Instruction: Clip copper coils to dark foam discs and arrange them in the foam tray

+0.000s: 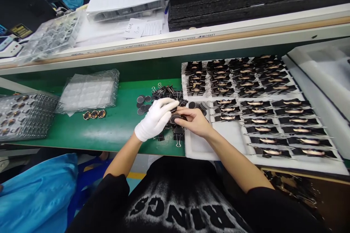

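Note:
My left hand [154, 120], in a white glove, and my bare right hand [195, 120] meet over a heap of black binder clips. Between their closed fingers is a round black disc [175, 117], my right thumb lying on it and the gloved fingers at its left side. Fingers partly cover the disc, so its lower side is hidden. Loose binder clips [166, 91] with silver wire handles lie behind and below the hands. Dark round discs [140, 99] rest left of the heap, and further discs [201, 106] lie to its right.
On the right, a white foam tray [201, 145] carries rows of clamped pieces [257, 111]. Three gold-rimmed rings [94, 114] lie on the green table [109, 134]. Clear plastic trays [87, 91] stand left; a shelf edge [175, 43] crosses behind. A blue-clothed person [41, 189] sits at left.

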`<state>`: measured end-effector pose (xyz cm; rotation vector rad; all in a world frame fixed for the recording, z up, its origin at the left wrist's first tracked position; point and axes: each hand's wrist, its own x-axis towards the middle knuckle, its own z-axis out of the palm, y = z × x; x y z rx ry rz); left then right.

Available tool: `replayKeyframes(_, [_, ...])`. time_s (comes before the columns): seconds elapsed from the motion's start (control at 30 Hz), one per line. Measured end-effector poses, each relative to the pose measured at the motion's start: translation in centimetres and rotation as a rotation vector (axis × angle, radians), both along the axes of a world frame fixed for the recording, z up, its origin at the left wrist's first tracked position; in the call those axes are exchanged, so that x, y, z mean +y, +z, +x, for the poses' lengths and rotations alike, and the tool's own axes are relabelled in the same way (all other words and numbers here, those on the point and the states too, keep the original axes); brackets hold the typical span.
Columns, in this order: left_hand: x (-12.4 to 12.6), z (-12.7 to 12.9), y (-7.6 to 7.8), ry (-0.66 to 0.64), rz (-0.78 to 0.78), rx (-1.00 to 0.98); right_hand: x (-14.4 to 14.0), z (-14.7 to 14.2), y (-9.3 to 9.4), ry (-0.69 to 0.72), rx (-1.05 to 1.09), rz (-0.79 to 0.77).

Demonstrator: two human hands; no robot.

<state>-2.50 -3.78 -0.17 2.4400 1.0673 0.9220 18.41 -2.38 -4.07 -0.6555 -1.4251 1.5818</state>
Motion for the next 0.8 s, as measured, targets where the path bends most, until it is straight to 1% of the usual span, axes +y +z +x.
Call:
replayKeyframes(0.07, [-0.1,-0.1,0.1,-0.045,-0.072,0.007,-0.3,-0.2,0.0,-0.053,-0.011,0.007])
replayKeyframes(0.1, [-0.1,-0.2,0.1,-0.032,-0.109,0.008,-0.5,-0.3,-0.1,-0.078,-0.017,0.003])
replayKeyframes(0.13, [-0.2,-0.2,0.1,0.016,-0.151,0.006,-0.6,-0.3,-0.1,-0.097,-0.023,-0.001])
replayKeyframes(0.23, [-0.1,-0.5,0.3,0.246,-0.287,-0.005,-0.7,-0.3,0.0,-0.129,-0.037,-0.004])
replayKeyframes(0.27, [-0.1,-0.6,0.4,0.296,-0.321,-0.010,-0.6,-0.3,0.0,-0.138,-0.041,-0.004])
replayKeyframes(0.33, [-0.1,-0.8,0.5,0.309,-0.365,-0.029,-0.6,-0.2,0.1,-0.146,-0.045,-0.004])
replayKeyframes(0.4, [-0.1,-0.8,0.5,0.269,-0.383,-0.074,-0.6,-0.2,0.1,-0.135,-0.040,-0.002])
replayKeyframes(0.47, [-0.2,-0.7,0.4,0.223,-0.386,-0.121,-0.6,-0.2,0.0,-0.135,-0.050,-0.002])
replayKeyframes(0.53, [-0.2,-0.6,0.1,0.209,-0.346,-0.126,-0.7,-0.1,-0.1,-0.144,-0.080,-0.011])
replayKeyframes(0.6, [-0.2,-0.5,-0.1,0.241,-0.267,-0.090,-0.7,0.0,-0.1,-0.130,-0.100,-0.021])
replayKeyframes(0.67, [0.0,-0.6,0.0,0.292,-0.191,-0.059,-0.7,0.1,0.1,-0.123,-0.074,-0.020])
replayKeyframes(0.73, [0.3,-1.0,0.4,0.321,-0.170,-0.059,-0.5,0.3,0.4,-0.159,-0.039,-0.018])
replayKeyframes(0.8, [0.6,-1.7,1.0,0.324,-0.187,-0.060,-0.3,0.6,0.7,-0.227,-0.052,-0.012])
